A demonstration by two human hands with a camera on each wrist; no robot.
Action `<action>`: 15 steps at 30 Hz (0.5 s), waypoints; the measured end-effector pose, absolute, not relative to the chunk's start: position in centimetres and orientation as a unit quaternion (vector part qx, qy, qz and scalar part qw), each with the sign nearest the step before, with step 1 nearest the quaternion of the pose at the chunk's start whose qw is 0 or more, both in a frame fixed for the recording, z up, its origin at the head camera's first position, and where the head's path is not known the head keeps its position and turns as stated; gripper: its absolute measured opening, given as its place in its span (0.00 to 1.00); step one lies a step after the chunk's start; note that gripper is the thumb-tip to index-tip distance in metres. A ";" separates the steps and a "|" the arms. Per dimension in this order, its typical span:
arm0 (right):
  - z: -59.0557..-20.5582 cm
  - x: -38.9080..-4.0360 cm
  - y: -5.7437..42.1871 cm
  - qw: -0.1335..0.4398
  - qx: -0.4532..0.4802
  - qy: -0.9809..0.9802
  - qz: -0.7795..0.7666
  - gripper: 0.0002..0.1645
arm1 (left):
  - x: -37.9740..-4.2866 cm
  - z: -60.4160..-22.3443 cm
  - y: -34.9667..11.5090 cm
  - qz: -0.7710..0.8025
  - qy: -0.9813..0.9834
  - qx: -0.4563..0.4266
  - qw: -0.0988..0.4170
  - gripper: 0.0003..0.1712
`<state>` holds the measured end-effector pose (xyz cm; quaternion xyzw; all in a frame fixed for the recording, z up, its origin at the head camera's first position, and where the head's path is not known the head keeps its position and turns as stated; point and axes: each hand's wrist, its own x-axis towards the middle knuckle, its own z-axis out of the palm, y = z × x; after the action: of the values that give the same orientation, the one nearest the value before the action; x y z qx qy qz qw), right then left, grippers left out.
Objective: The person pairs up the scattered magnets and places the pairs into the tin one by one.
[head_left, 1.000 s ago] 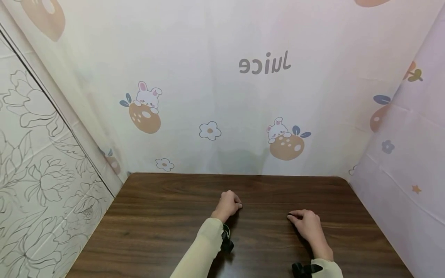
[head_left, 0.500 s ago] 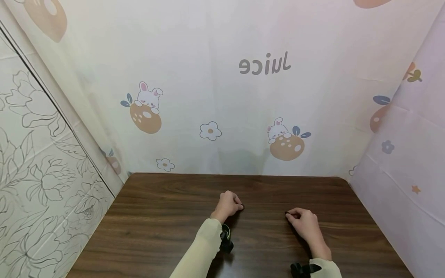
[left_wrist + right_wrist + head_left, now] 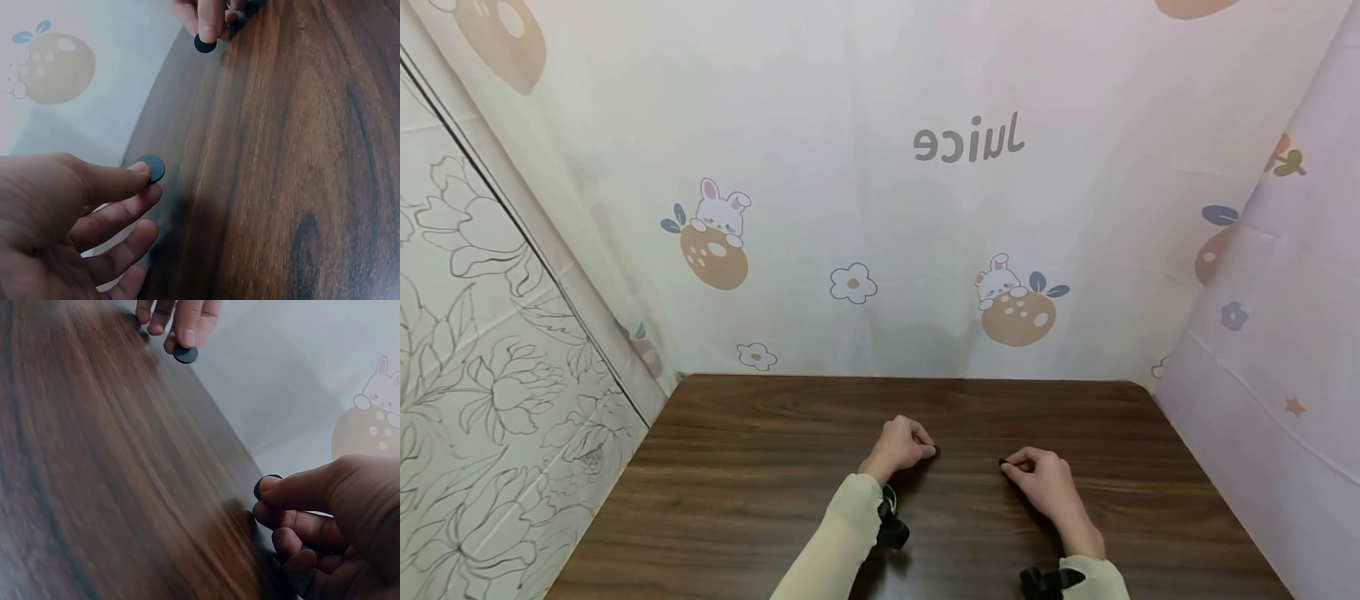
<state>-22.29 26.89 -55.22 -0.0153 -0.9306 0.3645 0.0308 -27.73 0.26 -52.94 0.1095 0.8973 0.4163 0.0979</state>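
In the left wrist view my left hand (image 3: 81, 212) pinches a small round black disc (image 3: 154, 169) between thumb and index finger, its flat face showing. My right hand (image 3: 337, 519) pinches a second dark disc (image 3: 265, 485) by its edge in the right wrist view, thumb over part of it. From the head view, the left hand (image 3: 901, 443) and right hand (image 3: 1043, 482) face each other just above the table, a gap between the two discs. The discs appear only as dark specks there.
The brown wood-grain table (image 3: 737, 483) lies beneath both hands. Behind it hangs a pale curtain (image 3: 850, 200) printed with rabbits and fruit. Another white cloth (image 3: 497, 333) with line-drawn flowers covers the left side. Black wrist cameras (image 3: 892, 528) sit under the cream sleeves (image 3: 831, 537).
My hands have come closer together: the left moved slightly right, the right moved left. Both keep their pinch, and the black discs now show beyond the fingertips.
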 end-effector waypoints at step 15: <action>-55.1 -22.3 24.8 0.007 0.006 -0.926 0.378 0.05 | -26.9 -52.5 1.0 0.438 0.877 0.152 0.126 0.02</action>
<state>-22.32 24.85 -55.08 0.0057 -0.9258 0.3780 0.0066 -26.93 1.04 -52.53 0.1520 0.8773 0.4375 0.1255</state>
